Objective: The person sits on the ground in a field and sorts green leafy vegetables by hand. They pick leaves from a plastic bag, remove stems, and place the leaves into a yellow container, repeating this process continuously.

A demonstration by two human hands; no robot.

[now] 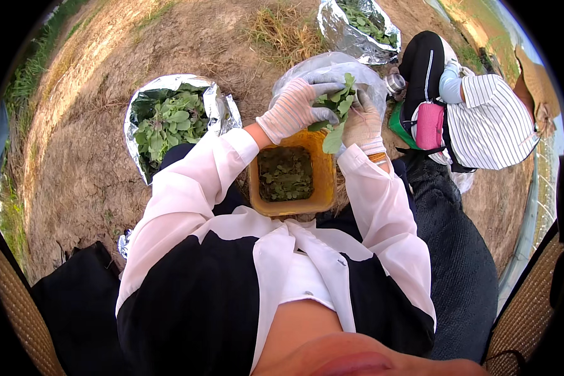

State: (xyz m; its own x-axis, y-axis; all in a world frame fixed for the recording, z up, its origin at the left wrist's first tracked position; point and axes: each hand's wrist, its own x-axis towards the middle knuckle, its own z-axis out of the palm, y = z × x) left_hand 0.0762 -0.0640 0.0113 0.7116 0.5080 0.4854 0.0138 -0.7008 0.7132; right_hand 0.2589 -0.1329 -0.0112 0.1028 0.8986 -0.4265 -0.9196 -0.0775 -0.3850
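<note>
Both my hands wear pale striped gloves with grey-coated fingers. My left hand (293,107) grips a bunch of leafy green seedlings (342,104) between thumb and fingers. On the other side, my right hand (365,123) holds the same bunch near its thin stems; part of its grip is hidden by leaves. Beneath my hands stands a square yellow plastic bucket (328,197) with small green leaves (286,174) at its bottom. A clear plastic bag (326,66) lies just beyond my hands, partly covered by them.
A foil-lined bag (130,124) full of leafy seedlings (174,120) stands at left. Another foil bag (326,23) with greens is at the far right. A co-worker in a striped shirt (489,124) sits close on my right. Dry grass (284,35) lies on the bare soil (84,155).
</note>
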